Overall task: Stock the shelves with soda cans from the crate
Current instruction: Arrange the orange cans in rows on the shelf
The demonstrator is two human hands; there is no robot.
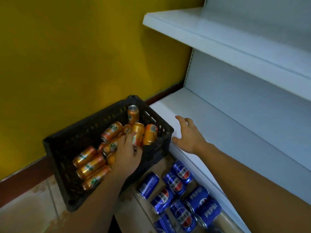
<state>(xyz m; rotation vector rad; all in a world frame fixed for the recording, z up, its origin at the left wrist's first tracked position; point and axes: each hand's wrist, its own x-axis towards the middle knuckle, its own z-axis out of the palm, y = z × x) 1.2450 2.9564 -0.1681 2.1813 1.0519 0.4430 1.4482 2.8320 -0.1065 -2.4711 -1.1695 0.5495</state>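
Observation:
A black plastic crate (156, 121) stands on the floor by the yellow wall, holding several orange soda cans (90, 167), most lying on their sides. My left hand (126, 155) reaches into the crate and grips one orange can (139, 130) near the crate's right side, thumb across its label. My right hand (188, 133) rests with spread fingers on the front left corner of the white middle shelf (227, 128), which is bare. A higher white shelf (218, 34) above it also carries nothing.
Several blue Pepsi cans (178, 187) lie on their sides in a cardboard tray below the middle shelf, right of the crate. A yellow wall (67, 56) with a dark red skirting board stands behind the crate. Tiled floor shows at the lower left.

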